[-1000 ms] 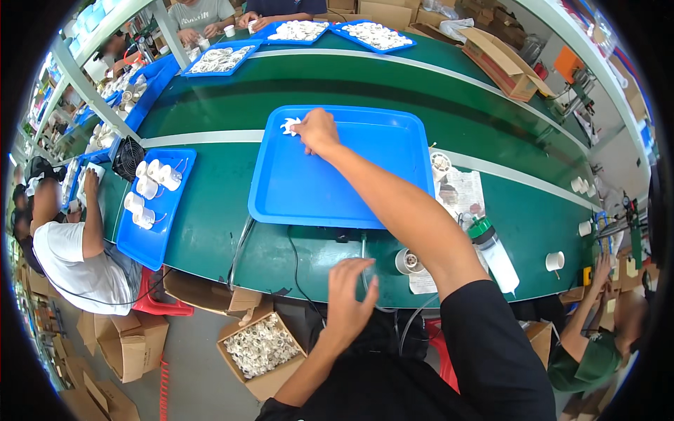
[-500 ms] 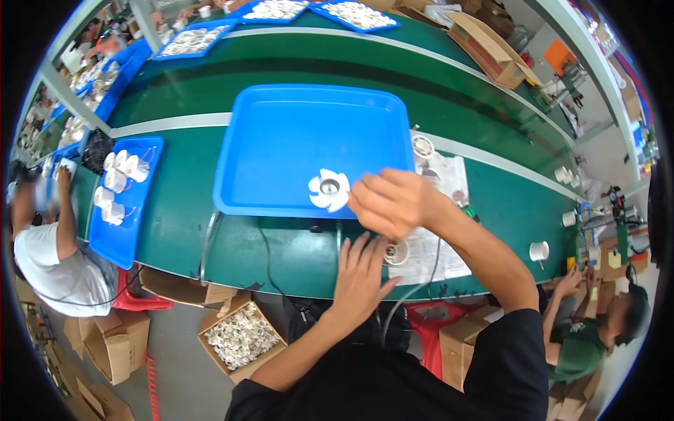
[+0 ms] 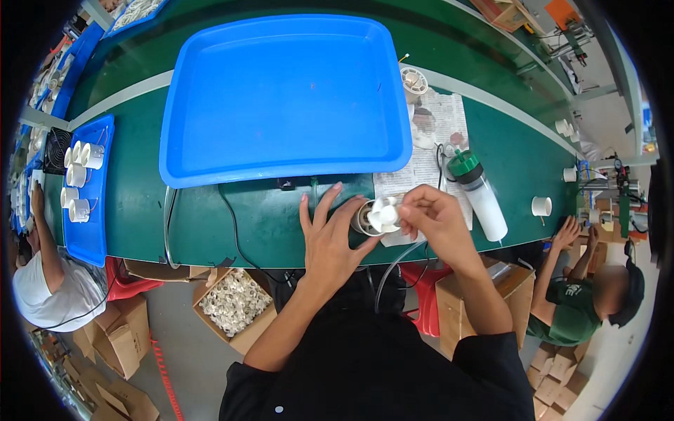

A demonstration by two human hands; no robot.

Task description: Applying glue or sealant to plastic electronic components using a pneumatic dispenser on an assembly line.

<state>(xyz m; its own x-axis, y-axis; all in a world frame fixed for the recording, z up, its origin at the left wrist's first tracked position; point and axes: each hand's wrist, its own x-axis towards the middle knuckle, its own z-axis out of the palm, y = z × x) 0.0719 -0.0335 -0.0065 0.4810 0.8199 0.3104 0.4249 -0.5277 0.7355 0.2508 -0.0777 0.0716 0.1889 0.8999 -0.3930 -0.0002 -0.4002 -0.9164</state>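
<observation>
Left hand (image 3: 328, 245): fingers spread, thumb and forefinger bracing the cup (image 3: 360, 219).
Right hand (image 3: 437, 219): thumb and fingertips pinching the fan (image 3: 385, 214) by its right edge.
Handling: I'd keep the cup still, hub centred over the mouth, fan level, grip light so blades don't flex.
Fan position: over the cup mouth, partly covering it; can't tell if seated.
Fan look: white, round hub, broad blades; no damage visible at this size.
Paper (image 3: 454, 126): printed sheet under the work, right of centre.
Bottle (image 3: 486, 208): white, green cap, lying right of the right hand.
Tray (image 3: 281, 98): blue, beyond both hands.
</observation>
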